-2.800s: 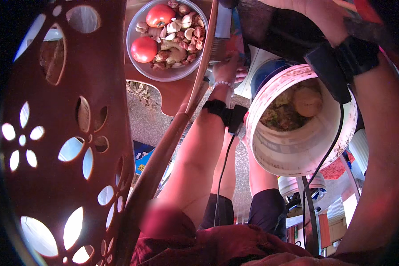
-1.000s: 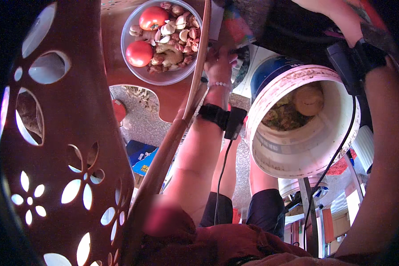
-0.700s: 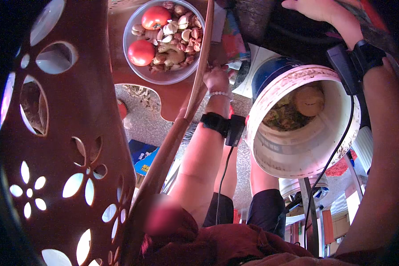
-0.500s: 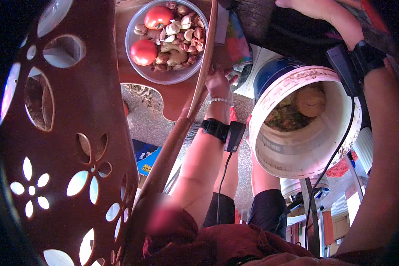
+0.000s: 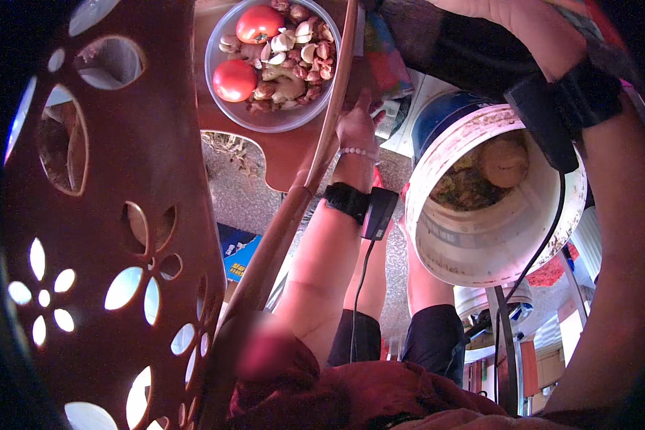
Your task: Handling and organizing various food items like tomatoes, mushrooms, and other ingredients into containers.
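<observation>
Left hand (image 5: 357,129) and right hand (image 5: 530,29) are showing in the upper half of the frame; the left, at upper centre, is hanging just beside a brown armrest (image 5: 279,222), fingers loosely spread and partly curled, though I cannot tell whether they are gripping anything; the right, at upper right, is hanging over a dark surface (image 5: 473,54), its fingertips being cut off by the top edge, so its opening and any hold are escaping view. One multicoloured sheet (image 5: 387,61) is lying at upper centre, just above the left fingers; whether they are touching it, I cannot tell. Further left, a clear bowl (image 5: 229,107) is holding tomatoes (image 5: 259,25) and garlic (image 5: 304,31); right of centre, a white bucket (image 5: 473,247) is gaping, scraps (image 5: 466,179) lying inside. Careful handling, I judge, is asking for a left wrist clear of the armrest, light fingers near the sheet, and the black cable (image 5: 560,204) kept from snagging on the bucket.
</observation>
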Action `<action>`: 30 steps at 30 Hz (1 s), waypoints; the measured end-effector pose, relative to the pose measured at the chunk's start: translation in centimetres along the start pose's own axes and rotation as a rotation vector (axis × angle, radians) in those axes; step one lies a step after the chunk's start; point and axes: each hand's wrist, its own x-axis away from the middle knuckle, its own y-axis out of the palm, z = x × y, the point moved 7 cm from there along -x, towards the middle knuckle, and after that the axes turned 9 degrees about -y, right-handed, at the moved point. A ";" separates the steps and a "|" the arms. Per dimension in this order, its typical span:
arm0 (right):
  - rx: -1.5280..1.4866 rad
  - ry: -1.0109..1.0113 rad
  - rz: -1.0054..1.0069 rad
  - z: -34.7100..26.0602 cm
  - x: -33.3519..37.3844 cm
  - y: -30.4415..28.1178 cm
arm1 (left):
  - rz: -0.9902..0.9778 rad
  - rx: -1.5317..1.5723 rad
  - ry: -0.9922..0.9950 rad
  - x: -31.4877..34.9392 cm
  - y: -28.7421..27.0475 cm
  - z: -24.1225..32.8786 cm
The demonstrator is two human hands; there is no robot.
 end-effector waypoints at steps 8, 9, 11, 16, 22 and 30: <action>0.211 0.215 -0.173 3.2 2.5 -0.9 | -0.203 0.206 -0.021 1.5 0.6 -2.2; 0.191 0.200 -0.171 2.8 2.2 -0.4 | -0.206 0.198 0.012 1.8 0.1 -1.3; 0.233 0.353 -0.196 3.2 2.4 0.6 | -0.163 0.221 0.027 1.7 -2.0 -0.6; 0.333 0.456 -0.232 4.8 3.9 -1.1 | -0.139 0.249 -0.044 2.9 -0.5 -2.2; 0.425 0.446 -0.239 5.7 3.2 -1.6 | -0.250 0.210 -0.040 3.1 -0.5 -2.6; 0.512 0.260 -0.843 -1.4 2.5 4.8 | -0.152 0.171 -0.025 2.7 -1.7 -2.6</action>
